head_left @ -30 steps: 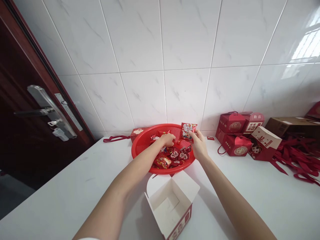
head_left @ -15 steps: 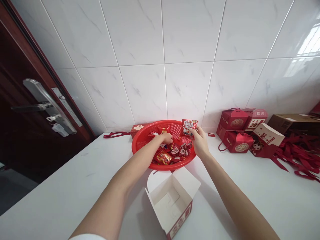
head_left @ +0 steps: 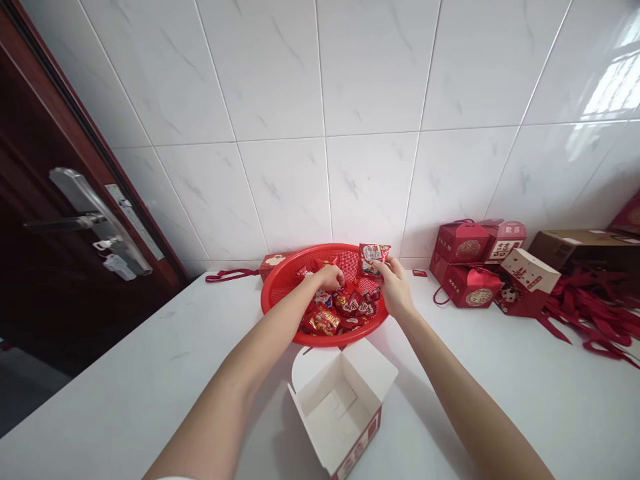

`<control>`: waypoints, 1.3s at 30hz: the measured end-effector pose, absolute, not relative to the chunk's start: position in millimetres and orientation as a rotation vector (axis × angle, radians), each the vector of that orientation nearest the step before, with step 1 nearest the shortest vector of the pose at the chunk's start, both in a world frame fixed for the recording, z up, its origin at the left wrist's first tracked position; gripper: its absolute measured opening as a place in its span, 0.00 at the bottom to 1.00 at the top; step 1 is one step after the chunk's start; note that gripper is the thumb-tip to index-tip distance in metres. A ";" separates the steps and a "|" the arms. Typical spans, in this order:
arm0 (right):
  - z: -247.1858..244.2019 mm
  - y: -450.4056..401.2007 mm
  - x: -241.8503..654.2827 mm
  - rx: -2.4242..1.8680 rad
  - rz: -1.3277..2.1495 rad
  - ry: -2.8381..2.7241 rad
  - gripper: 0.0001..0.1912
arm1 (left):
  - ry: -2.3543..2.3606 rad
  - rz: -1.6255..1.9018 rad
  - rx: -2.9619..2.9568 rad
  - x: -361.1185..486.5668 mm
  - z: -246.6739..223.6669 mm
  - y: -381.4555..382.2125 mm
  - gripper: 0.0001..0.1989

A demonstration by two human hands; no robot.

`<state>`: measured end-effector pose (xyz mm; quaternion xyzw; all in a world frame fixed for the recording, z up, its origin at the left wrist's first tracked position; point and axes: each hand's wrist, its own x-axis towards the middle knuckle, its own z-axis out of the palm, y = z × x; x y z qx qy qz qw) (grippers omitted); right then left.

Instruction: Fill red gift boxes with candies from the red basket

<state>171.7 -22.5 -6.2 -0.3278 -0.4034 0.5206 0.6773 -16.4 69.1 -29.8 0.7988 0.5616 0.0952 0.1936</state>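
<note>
A red plastic basket (head_left: 273, 291) holds several shiny red wrapped sweets (head_left: 324, 321). My left hand (head_left: 330, 277) reaches down into it with fingers curled together. Whatever those fingers grip is too small to make out. At the basket's right rim, my right hand (head_left: 397, 285) is closed on a red and white snack packet (head_left: 374, 255), held upright between thumb and fingers. In front of the basket stands an open box (head_left: 336, 420), white inside with red print outside, its flaps spread and its floor bare.
Several red gift boxes (head_left: 475, 287) are stacked on the right by the wall, beside a heap of red ribbons (head_left: 595, 310) and a brown carton (head_left: 575, 248). Another red box (head_left: 270, 263) and a ribbon (head_left: 231, 275) lie behind the basket. A dark door (head_left: 45, 280) is at left.
The camera view has shifted slightly. My left hand stays in the basket and has moved little; my right hand still holds the packet near the rim.
</note>
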 end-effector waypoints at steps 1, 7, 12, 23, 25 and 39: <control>-6.2 -22.5 171.6 -0.740 1.170 -0.911 0.15 | 1.558 0.289 2.218 -17.0 -27.8 68.4 0.05; -7.0 -21.4 171.0 -0.737 1.157 -0.896 0.15 | 1.428 0.635 2.057 -19.4 -10.5 61.8 0.12; -5.9 -23.0 170.7 -0.733 1.168 -0.899 0.16 | 1.281 0.922 1.945 -15.7 1.2 52.8 0.16; 0.8 -23.5 174.0 -0.754 1.174 -0.813 0.16 | 0.970 1.222 1.635 -14.5 45.7 -5.7 0.23; 3.4 -25.1 174.0 -0.758 1.182 -0.801 0.15 | 0.954 1.158 1.578 -16.3 47.0 -26.1 0.20; 16.8 -38.7 174.8 -0.739 1.292 -0.798 0.13 | 0.931 0.957 1.728 -2.9 53.2 -82.9 0.14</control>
